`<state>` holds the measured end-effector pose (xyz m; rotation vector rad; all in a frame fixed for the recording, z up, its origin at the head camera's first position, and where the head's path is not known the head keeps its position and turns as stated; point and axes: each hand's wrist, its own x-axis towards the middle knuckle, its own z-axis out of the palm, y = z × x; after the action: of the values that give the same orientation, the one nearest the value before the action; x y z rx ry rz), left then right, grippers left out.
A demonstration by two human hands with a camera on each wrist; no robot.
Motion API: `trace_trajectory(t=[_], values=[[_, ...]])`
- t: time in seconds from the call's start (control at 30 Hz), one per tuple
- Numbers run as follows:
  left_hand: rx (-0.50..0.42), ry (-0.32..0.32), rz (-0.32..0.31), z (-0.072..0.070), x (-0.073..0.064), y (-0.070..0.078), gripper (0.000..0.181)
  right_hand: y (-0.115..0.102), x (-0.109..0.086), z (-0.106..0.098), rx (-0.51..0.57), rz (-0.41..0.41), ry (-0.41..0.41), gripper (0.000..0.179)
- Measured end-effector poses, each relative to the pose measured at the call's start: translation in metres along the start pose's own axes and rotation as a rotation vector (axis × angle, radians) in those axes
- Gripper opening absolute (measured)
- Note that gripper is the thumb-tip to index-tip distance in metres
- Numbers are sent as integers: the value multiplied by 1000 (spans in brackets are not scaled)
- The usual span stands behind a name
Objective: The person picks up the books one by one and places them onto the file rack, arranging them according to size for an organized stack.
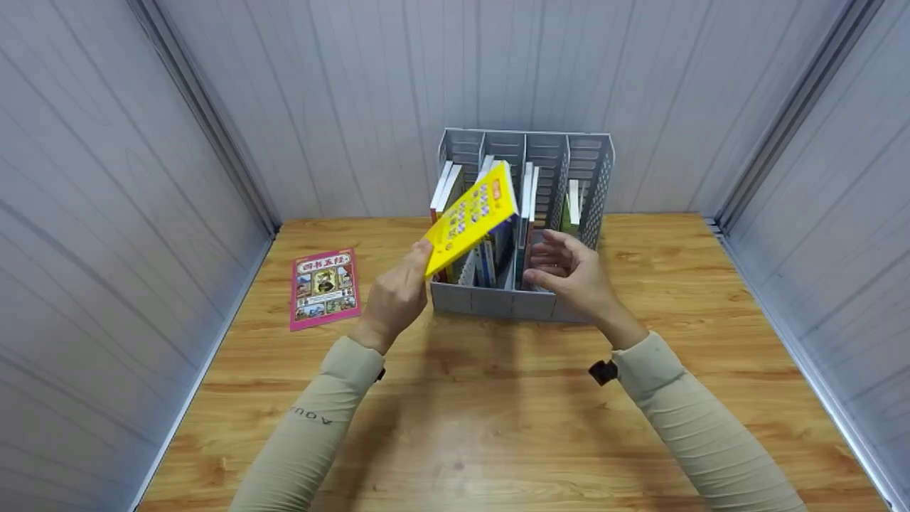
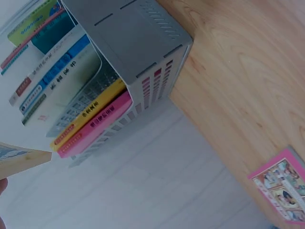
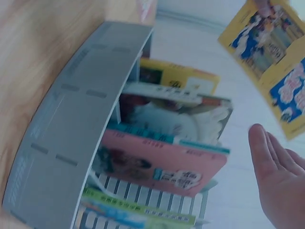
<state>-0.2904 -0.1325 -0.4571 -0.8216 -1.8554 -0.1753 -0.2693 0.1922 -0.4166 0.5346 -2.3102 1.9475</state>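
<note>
A thin yellow book (image 1: 473, 220) is tilted in the air in front of the grey file rack (image 1: 490, 302), pinched near its lower left corner by my left hand (image 1: 394, 295). In the right wrist view the yellow book (image 3: 259, 52) shows a picture cover. My right hand (image 1: 579, 277) holds nothing; its fingers are loosely bent at the front of the rack, beside the pink-covered book (image 3: 162, 164) in the third compartment from the left. That pink book leans with a teal-spined one. Seen from the left wrist, the leftmost compartment holds a yellow-spined book (image 2: 90, 114) and a pink-spined book (image 2: 97, 126).
A pink-bordered picture book (image 1: 325, 288) lies flat on the wooden table (image 1: 462, 419), left of the rack. Several books stand in the second compartment, and a green book (image 1: 571, 213) in the rightmost. Pale panel walls (image 1: 341, 107) enclose the back and both sides.
</note>
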Motion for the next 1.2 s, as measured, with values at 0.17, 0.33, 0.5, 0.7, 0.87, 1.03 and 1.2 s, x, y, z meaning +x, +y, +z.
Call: trace_trajectory(t=[0.17, 0.33, 0.5, 0.7, 0.87, 1.03, 1.2], values=[[61, -13, 131, 5, 5, 10, 27, -7, -3, 7, 124, 36, -108, 86], [119, -27, 221, 10, 5, 20, 32, -10, -10, 12, 213, 64, -153, 81], [137, -37, 285, 15, 2, 24, 34, -13, -15, 15, 316, 104, -125, 69], [150, -64, 321, 16, 1, 26, 33, -15, -16, 20, 414, 151, -42, 57], [152, -83, 323, 17, 2, 25, 32, -18, -18, 22, 427, 170, 8, 57], [71, -84, 273, 18, 8, 25, 30, -22, -20, 20, 476, 143, 45, 55], [10, -75, 207, 21, 16, 22, 44, -24, -20, 15, 520, 92, 105, 51]])
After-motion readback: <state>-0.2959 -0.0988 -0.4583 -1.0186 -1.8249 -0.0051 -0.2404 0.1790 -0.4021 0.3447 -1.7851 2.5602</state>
